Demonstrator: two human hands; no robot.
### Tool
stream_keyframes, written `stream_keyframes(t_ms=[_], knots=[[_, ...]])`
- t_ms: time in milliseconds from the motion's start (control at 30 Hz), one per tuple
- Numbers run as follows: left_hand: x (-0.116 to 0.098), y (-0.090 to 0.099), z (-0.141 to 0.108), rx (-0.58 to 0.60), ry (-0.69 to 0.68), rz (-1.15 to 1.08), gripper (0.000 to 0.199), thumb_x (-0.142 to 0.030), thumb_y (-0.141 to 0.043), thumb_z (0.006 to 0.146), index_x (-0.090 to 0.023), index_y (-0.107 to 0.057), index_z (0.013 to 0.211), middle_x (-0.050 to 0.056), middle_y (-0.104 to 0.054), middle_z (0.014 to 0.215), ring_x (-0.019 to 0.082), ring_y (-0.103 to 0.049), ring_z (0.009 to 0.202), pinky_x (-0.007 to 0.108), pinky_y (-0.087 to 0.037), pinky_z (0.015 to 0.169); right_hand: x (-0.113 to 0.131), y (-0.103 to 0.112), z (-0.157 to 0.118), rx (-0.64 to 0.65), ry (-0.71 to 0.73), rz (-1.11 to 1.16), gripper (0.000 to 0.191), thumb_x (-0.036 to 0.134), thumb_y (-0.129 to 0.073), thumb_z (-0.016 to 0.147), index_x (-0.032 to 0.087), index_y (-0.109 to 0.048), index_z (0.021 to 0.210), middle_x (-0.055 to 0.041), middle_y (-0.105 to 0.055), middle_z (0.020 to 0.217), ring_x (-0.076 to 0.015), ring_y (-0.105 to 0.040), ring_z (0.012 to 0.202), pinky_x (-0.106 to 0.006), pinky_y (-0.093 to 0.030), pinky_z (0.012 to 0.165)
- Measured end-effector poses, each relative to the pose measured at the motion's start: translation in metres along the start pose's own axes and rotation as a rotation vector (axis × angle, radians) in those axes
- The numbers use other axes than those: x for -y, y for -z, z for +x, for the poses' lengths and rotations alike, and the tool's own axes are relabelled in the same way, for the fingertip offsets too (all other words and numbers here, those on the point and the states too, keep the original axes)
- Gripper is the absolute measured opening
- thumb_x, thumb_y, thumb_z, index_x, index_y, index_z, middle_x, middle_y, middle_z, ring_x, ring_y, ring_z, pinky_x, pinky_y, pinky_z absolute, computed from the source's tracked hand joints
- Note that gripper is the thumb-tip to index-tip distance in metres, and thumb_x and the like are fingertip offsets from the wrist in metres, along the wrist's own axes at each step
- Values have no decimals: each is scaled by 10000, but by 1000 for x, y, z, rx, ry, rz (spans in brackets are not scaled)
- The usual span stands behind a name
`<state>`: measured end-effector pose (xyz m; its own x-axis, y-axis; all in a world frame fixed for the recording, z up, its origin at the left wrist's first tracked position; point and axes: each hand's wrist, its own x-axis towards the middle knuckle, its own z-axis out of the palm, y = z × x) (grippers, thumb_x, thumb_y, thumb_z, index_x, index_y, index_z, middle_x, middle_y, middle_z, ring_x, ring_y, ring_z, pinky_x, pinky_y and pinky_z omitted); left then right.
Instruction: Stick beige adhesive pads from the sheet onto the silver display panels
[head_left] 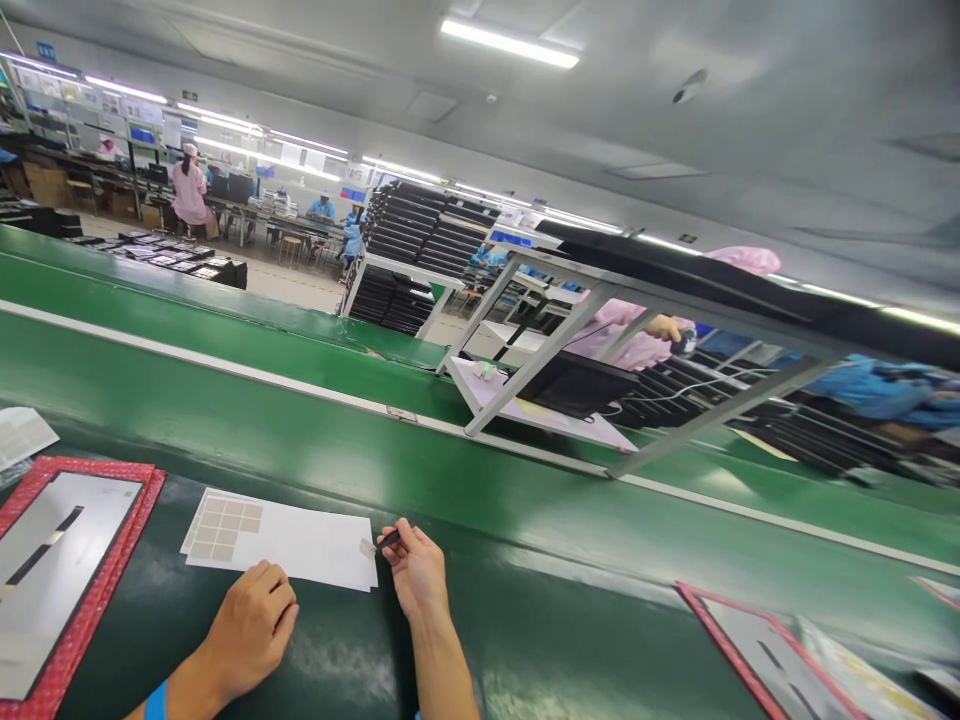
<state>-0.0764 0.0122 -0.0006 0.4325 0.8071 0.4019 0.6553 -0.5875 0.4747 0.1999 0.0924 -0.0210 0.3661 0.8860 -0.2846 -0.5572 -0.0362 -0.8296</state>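
Note:
A white sheet (307,540) with rows of small beige square stickers (225,525) at its left end lies on the dark green bench, a second sheet partly under it. Black tweezers (390,539) are pinched in my right hand (420,570), just past the sheet's right edge. At their tip a small beige sticker (367,548) shows over the sheet's right end. Loosely curled, my left hand (251,625) rests by the sheet's lower edge, and nothing shows in its fingers. To the left, a flat silver panel (82,540) with a black strip lies on pink bubble wrap (142,500).
Another wrapped panel (750,640) lies at lower right. Beyond the bench runs a green conveyor (300,420) with a metal-framed shelf (540,410) standing over it. A person in pink (622,330) is behind the shelf, near stacked black trays (427,230).

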Motion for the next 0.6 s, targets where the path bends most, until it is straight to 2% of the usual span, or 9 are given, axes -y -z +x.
stream_keyframes(t_ms=[600], knots=[[-2,3,1,-7,-4,11,201,-67,-500,968,-193,-585,837,39,-613,905,196,-573,839,349,-455,753,0,-1,-2,12,16,-20,519,502,-983,628,195,-621,840,-32,-709,778,-153,-675,655,-203,-542,508]])
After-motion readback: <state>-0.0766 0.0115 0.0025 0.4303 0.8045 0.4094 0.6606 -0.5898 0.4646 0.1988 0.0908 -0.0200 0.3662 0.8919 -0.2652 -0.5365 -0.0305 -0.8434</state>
